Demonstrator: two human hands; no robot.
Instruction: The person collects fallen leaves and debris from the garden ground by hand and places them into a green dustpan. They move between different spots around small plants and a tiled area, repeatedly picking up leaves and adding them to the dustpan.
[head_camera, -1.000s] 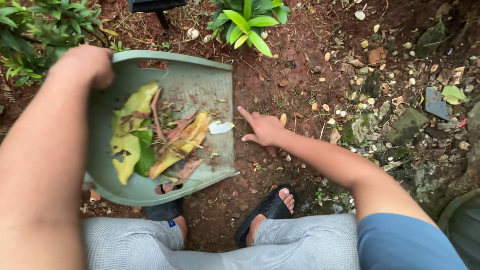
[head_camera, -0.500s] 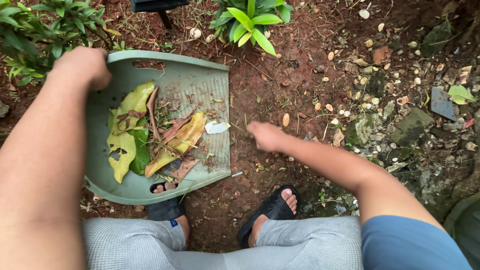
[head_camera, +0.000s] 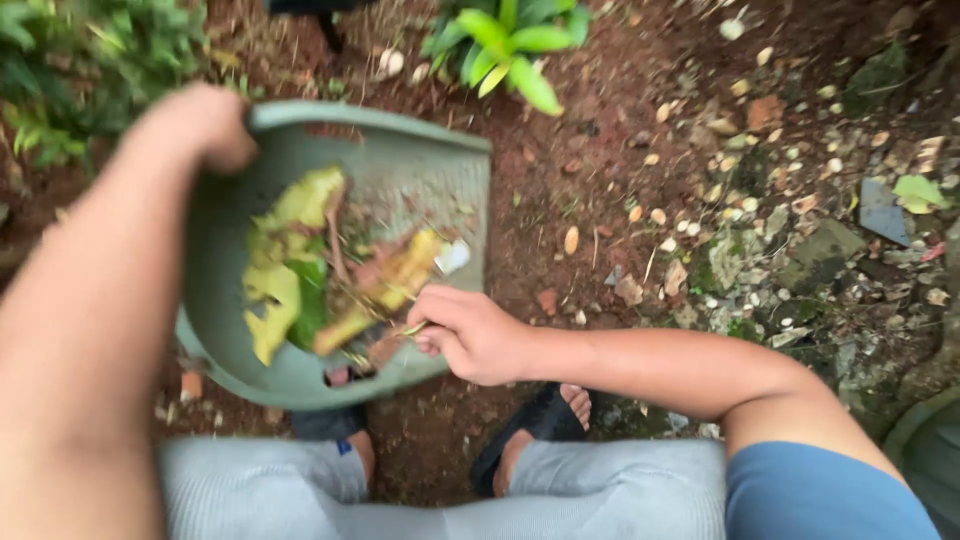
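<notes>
1. Over the red soil, in front of the crouching person's knees, a green dustpan (head_camera: 420, 180) sits tilted, and everything here is best placed from it.
2. The left hand (head_camera: 205, 125) is closed in a fist round the dustpan's far left rim, holding it steady.
3. Inside the dustpan lies a heap of yellow and green leaves (head_camera: 300, 255), with brown scraps and a pale bit of litter toward its right edge.
4. The right hand (head_camera: 470, 335) is at the dustpan's near right lip, fingers curled shut on what looks like a thin stem or blade; the frame is blurred, so I cannot tell exactly what it is.
5. My guess is that the step in hand is dropping picked-up litter into the dustpan; the next move would call for opening the fingers well over the heap, not past the lip.
6. Right of the dustpan, pebbles (head_camera: 740, 160) and dry bits dot the ground; beyond its far edge grows a bright green plant (head_camera: 505, 40).
</notes>
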